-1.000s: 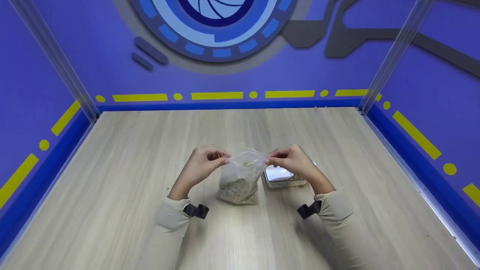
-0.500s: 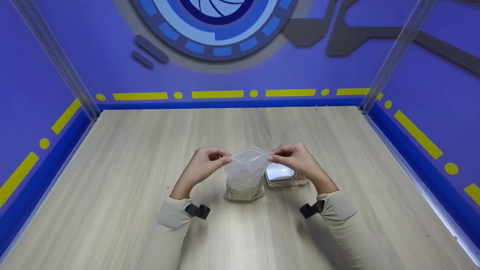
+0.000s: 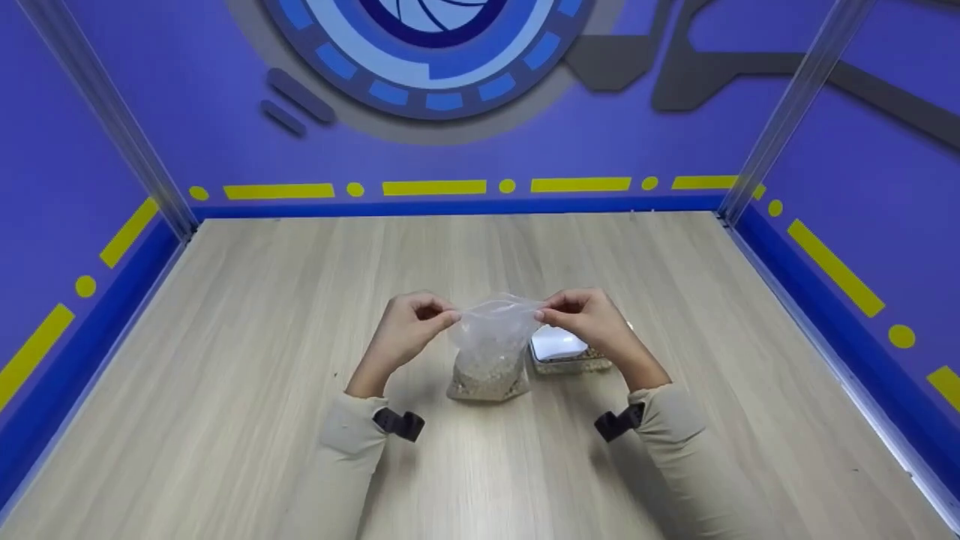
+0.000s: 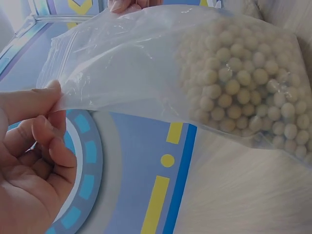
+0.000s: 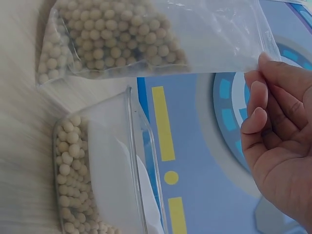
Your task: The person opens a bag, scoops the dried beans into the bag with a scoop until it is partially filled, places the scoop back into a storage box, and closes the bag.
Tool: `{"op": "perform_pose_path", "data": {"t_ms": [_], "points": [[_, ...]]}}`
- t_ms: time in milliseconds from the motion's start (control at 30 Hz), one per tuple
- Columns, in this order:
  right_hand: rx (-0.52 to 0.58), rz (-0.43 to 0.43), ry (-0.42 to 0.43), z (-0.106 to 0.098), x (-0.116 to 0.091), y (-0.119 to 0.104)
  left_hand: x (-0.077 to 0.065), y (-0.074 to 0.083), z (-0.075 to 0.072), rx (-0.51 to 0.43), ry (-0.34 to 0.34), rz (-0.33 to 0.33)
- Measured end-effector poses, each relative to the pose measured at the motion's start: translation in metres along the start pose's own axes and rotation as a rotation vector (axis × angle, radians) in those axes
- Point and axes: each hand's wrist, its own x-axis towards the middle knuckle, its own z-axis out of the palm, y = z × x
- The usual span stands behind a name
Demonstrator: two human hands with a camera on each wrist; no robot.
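Observation:
A clear zip bag [image 3: 491,352] stands upright in the head view, its lower part filled with small beige balls [image 4: 239,83]. My left hand [image 3: 412,324] pinches the bag's top left corner between thumb and index finger. At the opposite top corner, my right hand [image 3: 585,319] pinches the plastic the same way, as the right wrist view also shows. The mouth edge stretches between the two hands. Just right of the bag sits a clear rectangular container [image 5: 134,161] with more beige balls in it and a white scoop-like piece [image 3: 559,343] lying in it, partly behind my right hand.
The wooden table [image 3: 262,337] spreads around the hands. Blue panels [image 3: 465,165] with yellow markings close in the back and both sides. Black wrist cameras [image 3: 619,422] sit on both sleeves.
The bag has shifted slightly right and straightened up, and its contents have settled level at the bottom. In the last half second its mouth has drawn narrower. Both hands keep their pinch.

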Motion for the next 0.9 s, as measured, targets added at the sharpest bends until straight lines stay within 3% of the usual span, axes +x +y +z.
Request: {"op": "perform_pose_path", "data": {"t_ms": [467, 633, 900], "points": [[0.025, -0.038, -0.039, 0.0004, -0.0017, -0.0014, -0.0012, -0.0014, 0.0038, 0.076, 0.08, 0.144], [0.029, -0.04, -0.063, 0.0003, -0.0005, -0.0004, -0.0011, -0.0036, 0.0041, 0.098, 0.082, 0.146], [0.02, -0.058, -0.054, 0.0035, 0.0007, -0.0008, -0.0014, -0.0042, 0.0033, 0.1, 0.103, 0.094]]}}
